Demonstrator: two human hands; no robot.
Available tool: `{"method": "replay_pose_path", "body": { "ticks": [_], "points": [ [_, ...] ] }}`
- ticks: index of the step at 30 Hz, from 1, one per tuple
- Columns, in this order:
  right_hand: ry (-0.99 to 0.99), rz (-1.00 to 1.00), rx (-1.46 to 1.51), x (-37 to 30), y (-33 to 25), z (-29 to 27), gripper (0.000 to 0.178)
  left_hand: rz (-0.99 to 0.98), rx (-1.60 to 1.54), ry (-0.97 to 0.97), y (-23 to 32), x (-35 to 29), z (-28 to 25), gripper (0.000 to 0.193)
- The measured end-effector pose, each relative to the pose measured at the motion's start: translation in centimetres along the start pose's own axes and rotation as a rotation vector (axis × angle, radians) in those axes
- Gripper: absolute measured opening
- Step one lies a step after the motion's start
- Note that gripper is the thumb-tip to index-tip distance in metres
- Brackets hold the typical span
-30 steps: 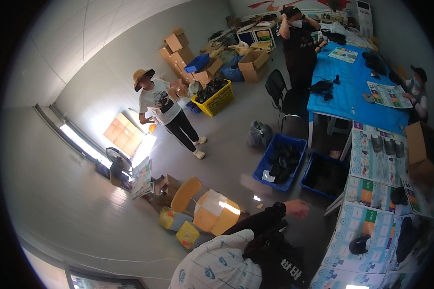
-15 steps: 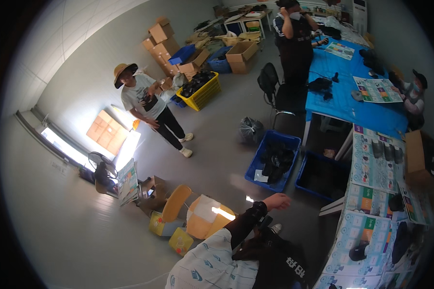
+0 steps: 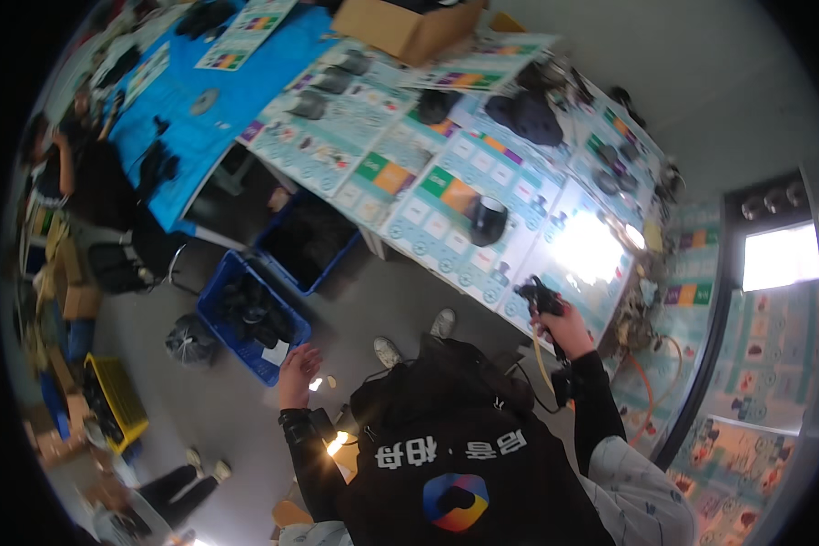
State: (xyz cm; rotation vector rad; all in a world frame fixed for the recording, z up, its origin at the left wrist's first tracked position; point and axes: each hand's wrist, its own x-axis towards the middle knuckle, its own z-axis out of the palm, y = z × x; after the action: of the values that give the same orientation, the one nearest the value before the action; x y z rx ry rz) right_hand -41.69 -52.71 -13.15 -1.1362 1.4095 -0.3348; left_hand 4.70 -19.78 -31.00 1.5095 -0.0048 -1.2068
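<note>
My right hand grips a black pistol-shaped air gun with a pale yellow hose hanging from it, beside the near edge of the table. My left hand hangs in the air near a blue crate, holding nothing, its fingers loosely bent and apart. On the printed sheets covering the table, a dark cap lies left of the air gun. More dark caps lie farther back.
An open carton stands on the table. Under it sits a second blue crate. A chair, a tied plastic bag and a yellow crate stand to the left. Two other people are at the left. An orange hose hangs at right.
My view has swung right, toward the near end of the table. My right hand, with the air gun in it, has come into view. The left hand now shows farther left.
</note>
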Motion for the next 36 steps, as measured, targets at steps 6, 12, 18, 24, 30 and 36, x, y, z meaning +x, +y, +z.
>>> {"method": "replay_pose_path", "body": {
  "ticks": [6, 12, 18, 24, 30, 36],
  "points": [
    [0.126, 0.011, 0.178, 4.2, 3.2, -4.2, 0.026, 0.291, -0.883, -0.086, 15.1, -5.5, 11.2, 0.088],
    [-0.013, 0.013, 0.113, 9.0, 0.8, -6.3, 0.014, 0.187, 0.301, -0.14, 19.8, -13.8, 15.8, 0.09],
    [-0.094, 0.109, 0.004, 17.1, 2.7, -8.2, 0.035, 0.494, 0.569, -0.22, 30.4, -19.2, 14.8, 0.064],
    [-0.13, -0.059, -0.049, 23.5, 2.0, -4.6, 0.021, 0.69, -0.809, -0.056, 20.3, -23.1, 14.5, 0.074],
    [-0.265, -0.072, -0.092, 22.8, -1.6, -1.9, 0.019, 1.811, -1.262, -0.156, 21.3, -33.7, 7.8, 0.081],
    [-0.217, 0.003, -0.001, 17.2, -1.1, -1.9, 0.018, 1.678, -0.376, 0.249, 26.9, -35.7, 11.4, 0.084]
  ]
}}
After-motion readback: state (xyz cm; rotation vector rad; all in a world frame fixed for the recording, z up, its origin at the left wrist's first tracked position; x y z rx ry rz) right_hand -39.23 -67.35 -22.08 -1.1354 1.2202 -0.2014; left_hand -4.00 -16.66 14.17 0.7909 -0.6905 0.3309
